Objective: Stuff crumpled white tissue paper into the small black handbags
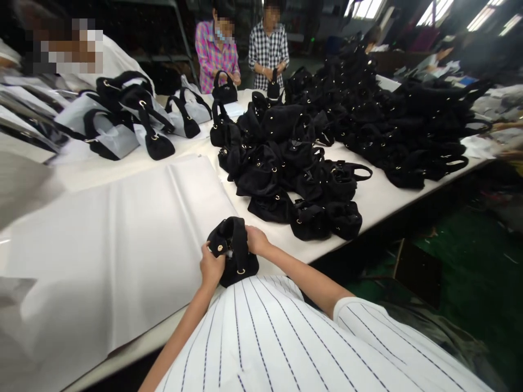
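A small black handbag [239,272] with a gold snap and a gold ring stands at the table's near edge, close against my striped shirt. Its handle arches up over the opening, where a bit of something pale shows. My left hand [212,265] grips the bag's left side near the snap. On the opposite side my right hand [256,240] holds the rim, its fingertips partly hidden behind the bag. A stack of large white sheets [143,218] lies left of the bag.
Black handbags [281,158] lie heaped ahead and to the right. Bags with white paper [118,139] stand at the back left. Two co-workers [218,51] handle bags across the table [388,218]. Another person leans in at the left. A dark board [419,272] is on the green floor.
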Demonstrator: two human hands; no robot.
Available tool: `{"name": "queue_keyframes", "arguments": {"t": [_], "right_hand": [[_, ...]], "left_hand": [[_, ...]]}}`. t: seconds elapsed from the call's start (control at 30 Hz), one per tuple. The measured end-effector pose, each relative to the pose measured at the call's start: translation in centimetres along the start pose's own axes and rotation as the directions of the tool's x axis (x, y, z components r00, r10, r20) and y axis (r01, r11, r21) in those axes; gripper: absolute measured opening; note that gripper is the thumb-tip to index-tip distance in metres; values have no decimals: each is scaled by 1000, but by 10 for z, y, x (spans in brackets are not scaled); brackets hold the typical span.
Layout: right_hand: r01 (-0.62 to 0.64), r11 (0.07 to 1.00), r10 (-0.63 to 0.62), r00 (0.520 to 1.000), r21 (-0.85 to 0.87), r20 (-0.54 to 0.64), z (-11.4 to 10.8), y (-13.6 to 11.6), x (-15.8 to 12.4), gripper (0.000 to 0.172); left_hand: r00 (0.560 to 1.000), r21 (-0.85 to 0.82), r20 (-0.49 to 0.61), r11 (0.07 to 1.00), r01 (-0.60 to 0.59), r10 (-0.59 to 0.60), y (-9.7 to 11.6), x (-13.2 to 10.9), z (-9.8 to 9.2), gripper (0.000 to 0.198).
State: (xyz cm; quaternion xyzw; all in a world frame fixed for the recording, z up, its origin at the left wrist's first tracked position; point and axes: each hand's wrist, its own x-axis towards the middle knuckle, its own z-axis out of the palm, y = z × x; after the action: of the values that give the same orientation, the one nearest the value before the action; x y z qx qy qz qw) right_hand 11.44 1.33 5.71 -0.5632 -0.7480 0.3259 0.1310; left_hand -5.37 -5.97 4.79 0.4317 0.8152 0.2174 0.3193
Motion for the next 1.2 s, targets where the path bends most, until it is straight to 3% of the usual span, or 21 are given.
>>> {"name": "queue_keyframes", "arguments": {"t": [0.1, 0.2, 0.27, 0.33, 0.43, 0.5, 0.6, 0.7, 0.8, 0.87, 0.93, 1.0, 1.07, 1.1, 1.13, 1.2], "right_hand": [[-8, 993, -3, 995, -115, -95, 7, -8, 1, 23], [-3, 998, 11, 988, 56, -154, 14, -9, 4, 20], [-28, 978, 70, 977, 206, -202, 17, -8, 4, 20], [-47, 951, 124, 964, 305, -237, 18, -7, 1, 20], [-16, 940, 122, 949, 341, -291, 17, -6, -5, 26], [-9, 964, 89, 953, 267, -290, 15, -5, -8, 34], [-24, 1000, 19, 974, -17, -226, 13, -7, -6, 38], [66, 937, -136, 974, -343, -183, 12, -11, 7, 28], [200, 857, -263, 962, -476, -69, 12, -13, 24, 29], [218, 894, -244, 970, -391, -16, 12, -10, 34, 25], [138, 955, -155, 987, -263, -47, 13, -4, 41, 22], [-11, 995, -1, 992, -95, -129, 17, 4, 44, 23], [-186, 954, 228, 959, 235, -167, 24, 9, 44, 26], [-257, 852, 353, 925, 456, -139, 28, 10, 43, 26], [-296, 690, 456, 886, 661, -80, 33, 11, 41, 26], [-271, 372, 533, 845, 887, 35, 40, 9, 36, 25]], "left_hand": [[993, 126, -69, 988, -88, 97, 5, -5, -6, 68], [910, 297, -170, 900, -317, 377, 18, -14, -15, 56], [843, 270, -81, 826, -495, 531, 27, -19, -20, 37], [805, 100, 70, 799, -593, 589, 34, -20, -20, 30], [788, -153, 225, 819, -553, 574, 38, -13, -15, 25], [772, -211, 287, 824, -526, 566, 37, -3, -10, 25], [755, -176, 347, 829, -531, 557, 31, 14, -4, 27], [782, -38, 352, 843, -537, 514, 22, 26, -1, 24], [795, 105, 356, 824, -557, 492, 15, 30, 1, 17], [810, 148, 358, 829, -540, 464, 13, 32, 2, 14], [838, 172, 363, 854, -491, 408, 13, 33, 3, 13], [857, 178, 368, 877, -446, 361, 12, 36, 3, 14], [846, 142, 404, 890, -433, 347, 7, 41, 3, 20], [828, 106, 434, 893, -438, 355, 2, 43, 3, 24], [807, 59, 460, 894, -445, 371, -2, 45, 3, 28], [764, -45, 487, 885, -463, 424, -12, 47, 3, 35]]}}
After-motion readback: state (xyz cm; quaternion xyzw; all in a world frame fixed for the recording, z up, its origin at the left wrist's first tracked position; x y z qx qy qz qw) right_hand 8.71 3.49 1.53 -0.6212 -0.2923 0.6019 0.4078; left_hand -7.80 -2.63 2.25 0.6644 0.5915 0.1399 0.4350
